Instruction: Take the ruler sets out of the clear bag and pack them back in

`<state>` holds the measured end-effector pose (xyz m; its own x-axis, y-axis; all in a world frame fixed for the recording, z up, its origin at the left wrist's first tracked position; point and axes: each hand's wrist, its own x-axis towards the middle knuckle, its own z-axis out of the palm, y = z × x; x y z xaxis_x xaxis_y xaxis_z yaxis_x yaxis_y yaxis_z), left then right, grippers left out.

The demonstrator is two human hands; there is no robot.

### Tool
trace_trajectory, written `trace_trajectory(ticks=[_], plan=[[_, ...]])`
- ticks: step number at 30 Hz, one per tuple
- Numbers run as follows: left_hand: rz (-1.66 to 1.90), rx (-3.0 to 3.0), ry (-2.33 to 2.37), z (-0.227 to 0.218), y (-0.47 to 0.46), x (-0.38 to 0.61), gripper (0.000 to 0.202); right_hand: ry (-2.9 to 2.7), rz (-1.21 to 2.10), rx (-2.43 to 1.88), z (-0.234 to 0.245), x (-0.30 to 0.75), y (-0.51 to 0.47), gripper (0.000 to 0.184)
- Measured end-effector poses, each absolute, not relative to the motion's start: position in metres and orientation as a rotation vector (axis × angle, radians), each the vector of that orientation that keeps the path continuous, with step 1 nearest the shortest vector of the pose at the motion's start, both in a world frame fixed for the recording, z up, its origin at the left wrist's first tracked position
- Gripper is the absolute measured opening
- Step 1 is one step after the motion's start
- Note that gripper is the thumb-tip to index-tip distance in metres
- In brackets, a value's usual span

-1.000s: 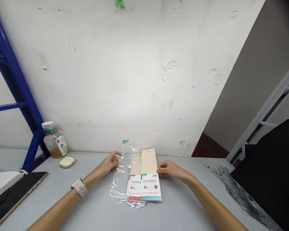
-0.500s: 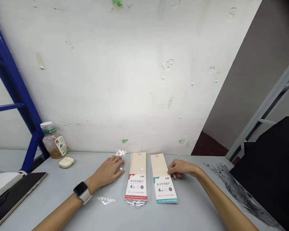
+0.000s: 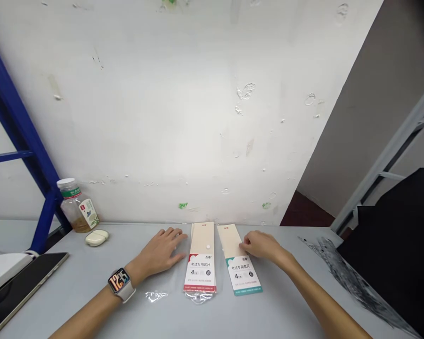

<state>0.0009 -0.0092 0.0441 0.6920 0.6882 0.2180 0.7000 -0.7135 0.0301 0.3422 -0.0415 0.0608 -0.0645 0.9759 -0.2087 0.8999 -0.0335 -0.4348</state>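
Note:
Two long ruler-set packs lie side by side on the grey table (image 3: 268, 315). The pack with the red band (image 3: 201, 256) sits in a clear plastic sleeve, and my left hand (image 3: 160, 252) lies flat and open just left of it on a loose clear plastic sleeve (image 3: 155, 294). The pack with the green band (image 3: 239, 264) lies to the right. My right hand (image 3: 261, 245) rests at that pack's right edge, fingers curled and touching the card. A watch is on my left wrist.
A bottle of amber liquid (image 3: 77, 205) and a small pale case (image 3: 97, 238) stand at the back left beside a blue rack post (image 3: 38, 188). A dark tablet (image 3: 17, 287) lies at the left edge. Black material (image 3: 392, 249) covers the right side.
The green-band pack has come off the red-band pack and now lies beside it to the right. My left hand has laid the loose plastic sleeve flat on the table.

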Motion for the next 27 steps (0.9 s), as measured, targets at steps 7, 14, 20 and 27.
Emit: trace_trajectory(ticks=[7, 14, 20, 27], plan=[[-0.274, -2.782, -1.266, 0.041, -0.007, -0.002, 0.030, -2.232, 0.666, -1.881, 0.063, 0.328, -0.053, 0.039], [-0.371, -2.901, -1.094, 0.044, -0.020, 0.014, 0.033, -2.064, 0.479, -1.696, 0.051, 0.287, -0.061, 0.022], [-0.404, -2.971, -1.106, 0.038, -0.019, 0.016, 0.040, -1.945, 0.676, -1.681, 0.031, 0.263, -0.066, 0.017], [-0.531, -3.014, -1.152, 0.036, -0.019, 0.017, 0.040, -1.852, 0.847, -1.668, 0.028, 0.266, -0.063, 0.017]])
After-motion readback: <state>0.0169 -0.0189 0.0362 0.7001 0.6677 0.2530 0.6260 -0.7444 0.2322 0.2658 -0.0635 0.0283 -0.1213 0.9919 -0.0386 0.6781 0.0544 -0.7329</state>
